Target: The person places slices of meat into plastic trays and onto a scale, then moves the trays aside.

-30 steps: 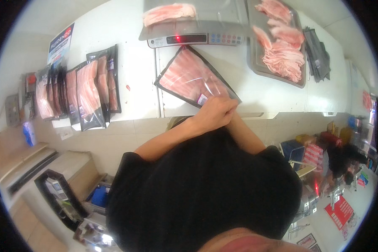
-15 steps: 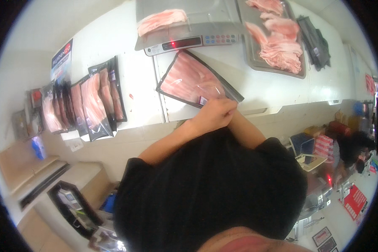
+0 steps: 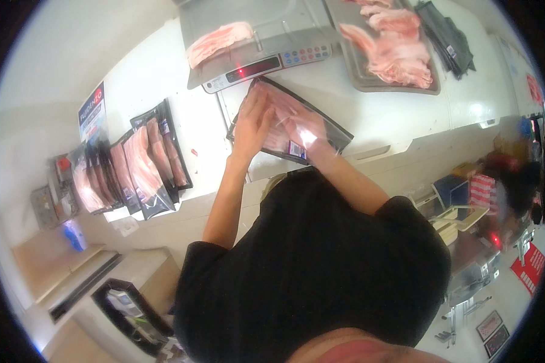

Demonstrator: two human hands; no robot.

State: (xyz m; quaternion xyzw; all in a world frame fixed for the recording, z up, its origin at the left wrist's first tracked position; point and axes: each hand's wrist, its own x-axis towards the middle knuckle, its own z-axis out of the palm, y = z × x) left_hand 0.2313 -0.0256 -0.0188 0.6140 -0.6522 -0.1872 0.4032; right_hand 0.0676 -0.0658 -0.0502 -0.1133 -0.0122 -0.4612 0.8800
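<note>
A clear-fronted, black-edged pack of sliced raw pork [image 3: 276, 140] lies aslant on the white worktop in front of me. My left hand [image 3: 250, 125] rests on its left side, fingers stretched out and pointing away from me. Across its right half lies my right hand [image 3: 309, 129], fingers extended and a little blurred. Bright glare covers that wrist, and I cannot tell whether the hand is over or under the clear film. Just beyond the pack, a scale [image 3: 266, 69] with a lit red display bears a few loose pork slices [image 3: 219, 43] on its metal pan.
Several filled packs [image 3: 144, 158] lie overlapping at the left. A metal tray [image 3: 360, 78] of pork slices [image 3: 399, 51] stands at the far right, with black empty-looking bags [image 3: 447, 43] beside it. The worktop's front edge [image 3: 399, 148] runs close to my body.
My hands were together at the pack's lower right corner. Now they are apart, the left moved to the pack's left side and the right spread over its middle. The view has shifted slightly.
</note>
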